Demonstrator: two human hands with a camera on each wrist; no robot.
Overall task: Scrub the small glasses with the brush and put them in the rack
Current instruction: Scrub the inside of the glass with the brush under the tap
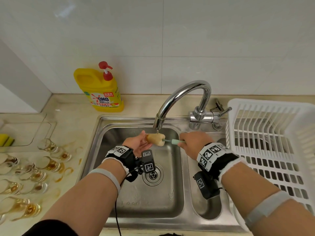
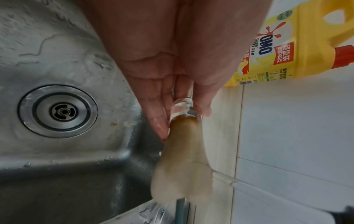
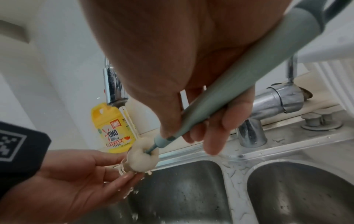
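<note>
Over the sink, under the tap, my left hand [image 1: 139, 142] pinches a small clear glass [image 2: 182, 106] between thumb and fingers. The tan sponge head of the brush [image 1: 156, 138] is pushed into the glass's mouth; the same head [image 2: 182, 166] fills the left wrist view. My right hand [image 1: 192, 142] grips the pale green brush handle [image 3: 239, 84]. Water runs from the spout onto the sponge [image 3: 142, 159]. Several small glasses [image 1: 49, 162] with brown residue lie on the counter at left. The white rack [image 1: 272, 142] stands at right.
A yellow detergent bottle [image 1: 102, 92] with a red pump stands behind the sink [image 1: 129, 120]. The chrome tap [image 1: 184, 97] arches over the left basin. A yellow sponge [image 1: 6, 139] lies in a clear tray at far left. A second, smaller basin [image 1: 209, 201] is to the right.
</note>
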